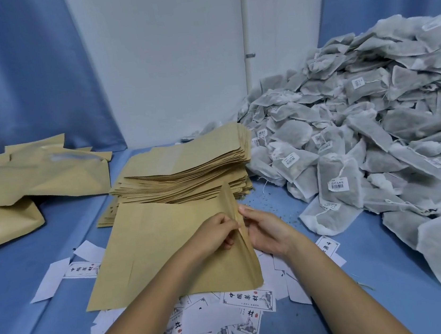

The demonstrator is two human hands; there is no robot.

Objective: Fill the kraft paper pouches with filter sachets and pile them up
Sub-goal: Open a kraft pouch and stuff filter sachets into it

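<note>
A kraft paper pouch point(153, 258) was laid flat on the blue table point(15, 317). Its mouth edge ran away from the person and was pinched apart between the left hand point(216, 234) and the right hand point(266, 230). The heap of filter sachets point(376, 133) was seen to the right, so the right hand was judged nearer for the reach.

Soft, even, cool light fills the frame, without glare. Only faint shadows sit under the pouch stack point(183, 171) and the kraft pouch point(163, 257). Wide-angle distortion bends the curtain point(17, 80) at the left edge. Fine detail looks slightly smeared throughout.
</note>
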